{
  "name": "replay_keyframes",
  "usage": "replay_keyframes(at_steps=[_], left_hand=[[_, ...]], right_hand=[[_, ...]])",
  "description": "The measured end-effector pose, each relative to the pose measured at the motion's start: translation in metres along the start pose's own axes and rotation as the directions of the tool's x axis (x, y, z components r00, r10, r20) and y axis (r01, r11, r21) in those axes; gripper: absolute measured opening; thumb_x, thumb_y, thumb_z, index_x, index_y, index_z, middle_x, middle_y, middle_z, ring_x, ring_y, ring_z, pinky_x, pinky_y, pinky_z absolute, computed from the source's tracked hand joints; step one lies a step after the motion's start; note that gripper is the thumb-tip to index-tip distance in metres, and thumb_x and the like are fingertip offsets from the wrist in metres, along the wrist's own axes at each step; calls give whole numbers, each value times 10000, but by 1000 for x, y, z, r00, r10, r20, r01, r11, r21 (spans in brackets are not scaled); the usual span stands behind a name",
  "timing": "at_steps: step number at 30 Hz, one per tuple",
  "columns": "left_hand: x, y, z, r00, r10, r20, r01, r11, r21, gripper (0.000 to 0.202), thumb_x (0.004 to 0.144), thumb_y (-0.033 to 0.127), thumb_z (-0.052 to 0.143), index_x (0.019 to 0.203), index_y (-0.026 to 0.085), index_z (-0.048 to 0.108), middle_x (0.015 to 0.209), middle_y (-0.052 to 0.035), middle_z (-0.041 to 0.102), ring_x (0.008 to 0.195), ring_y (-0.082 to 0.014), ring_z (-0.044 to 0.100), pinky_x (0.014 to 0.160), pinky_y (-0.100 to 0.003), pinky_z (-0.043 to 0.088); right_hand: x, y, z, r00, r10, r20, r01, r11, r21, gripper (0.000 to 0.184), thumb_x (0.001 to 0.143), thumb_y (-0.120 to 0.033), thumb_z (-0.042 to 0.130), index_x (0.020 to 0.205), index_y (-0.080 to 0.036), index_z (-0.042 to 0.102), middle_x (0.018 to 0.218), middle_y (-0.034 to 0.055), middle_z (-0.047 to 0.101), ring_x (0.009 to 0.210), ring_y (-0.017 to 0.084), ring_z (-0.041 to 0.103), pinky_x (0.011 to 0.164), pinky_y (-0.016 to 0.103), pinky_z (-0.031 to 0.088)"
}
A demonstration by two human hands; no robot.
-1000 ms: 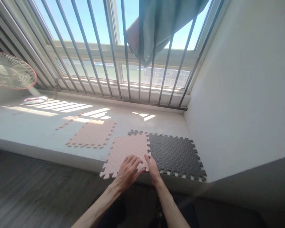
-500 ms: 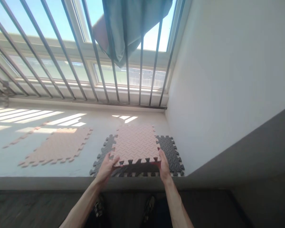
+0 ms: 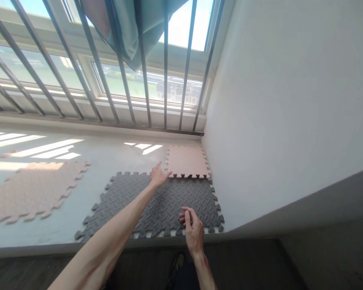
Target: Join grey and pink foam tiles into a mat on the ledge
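The pink foam puzzle tile (image 3: 187, 162) lies flat just past your left hand (image 3: 159, 177), its ribbed surface bright and its toothed near edge meeting the far edge of the wider dark grey foam mat (image 3: 157, 205), which also lies flat and spreads beneath and between both your hands. Your left arm stretches forward across the mat from the lower left, with that hand open, fingers extended and holding nothing; its fingertips reach the pink tile's near left corner (touching or just short of it, you can't quite tell from this view). Your right hand (image 3: 192, 229) sits nearer you, over the mat's near edge, with its fingers loosely curled and nothing visibly in its grasp. Left of your left hand, a second pink foam mat (image 3: 33, 193) lies on the pale window ledge (image 3: 87, 151), well apart from the grey one. Beyond both hands stand the metal window bars (image 3: 166, 60), with a teal curtain (image 3: 127, 32) hanging above, and the white wall (image 3: 275, 100) rises right of your right hand. Nothing lies between your hands and the tiles.
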State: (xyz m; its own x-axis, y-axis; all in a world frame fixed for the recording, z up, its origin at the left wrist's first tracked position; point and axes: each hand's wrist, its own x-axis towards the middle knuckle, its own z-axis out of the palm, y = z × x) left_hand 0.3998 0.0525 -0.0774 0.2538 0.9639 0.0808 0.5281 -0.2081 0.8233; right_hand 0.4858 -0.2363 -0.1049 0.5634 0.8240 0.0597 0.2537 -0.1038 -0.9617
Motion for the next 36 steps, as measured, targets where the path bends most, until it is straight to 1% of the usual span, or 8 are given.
replay_keyframes(at_steps=[3,5,8,11,15,22,29,36], left_hand=[[-11,-15,10,992,109,61,-123,937,327,860,914,484,772,1660,230,428,1567,-244,517,1460,-423,500,1186,-593,415],[-24,-25,12,966,207,153,-253,876,410,733,990,475,676,1664,292,452,1654,-220,442,1507,-414,454,1202,-583,394],[-45,-35,14,896,372,241,-443,769,460,626,1048,420,579,1661,350,475,1747,-156,345,1580,-375,372,1264,-547,329],[-55,-38,19,857,420,298,-515,707,485,651,1070,473,525,1701,365,408,1798,-101,291,1659,-346,243,1322,-537,233],[-46,-33,27,885,326,332,-461,713,529,714,1078,558,474,1736,321,334,1831,-110,212,1692,-364,151,1336,-547,185],[-23,-26,35,891,257,375,-432,736,522,769,1070,614,454,1744,271,314,1827,-169,181,1675,-430,182,1320,-577,214],[-12,-33,23,848,367,383,-514,747,422,655,1058,537,522,1653,269,467,1757,-176,353,1641,-373,292,1331,-561,221],[-4,-27,15,840,419,343,-529,774,350,513,1012,467,584,1455,216,646,1599,-181,492,1531,-363,417,1288,-536,336]], right_hand=[[15,-2,-7,994,-107,16,108,987,-119,420,1106,-532,434,1235,-274,740,1148,73,797,987,216,765,821,318,612],[34,-4,-14,974,-225,15,220,937,-273,406,1112,-478,422,1265,-261,730,1285,100,761,1160,232,722,986,368,597],[76,-1,-24,944,-327,49,297,775,-559,471,1110,-435,415,1444,-207,657,1561,150,614,1465,266,545,1254,477,426],[120,10,-28,961,-231,153,264,591,-762,609,1120,-450,378,1621,-123,491,1745,171,399,1637,291,334,1343,521,271],[162,20,-25,964,-85,252,262,463,-847,701,1124,-482,334,1676,-51,376,1778,179,306,1679,285,245,1364,487,196],[186,19,-20,972,-197,127,207,466,-860,610,1095,-436,423,1589,-89,510,1685,206,477,1569,305,416,1279,447,345],[206,28,-51,961,-275,25,156,468,-870,515,1055,-271,424,1522,-93,549,1605,208,540,1488,302,485,1238,435,377],[229,13,-72,982,-98,162,188,395,-899,570,989,-131,435,1546,-115,557,1638,180,521,1402,268,573,1187,343,408]])
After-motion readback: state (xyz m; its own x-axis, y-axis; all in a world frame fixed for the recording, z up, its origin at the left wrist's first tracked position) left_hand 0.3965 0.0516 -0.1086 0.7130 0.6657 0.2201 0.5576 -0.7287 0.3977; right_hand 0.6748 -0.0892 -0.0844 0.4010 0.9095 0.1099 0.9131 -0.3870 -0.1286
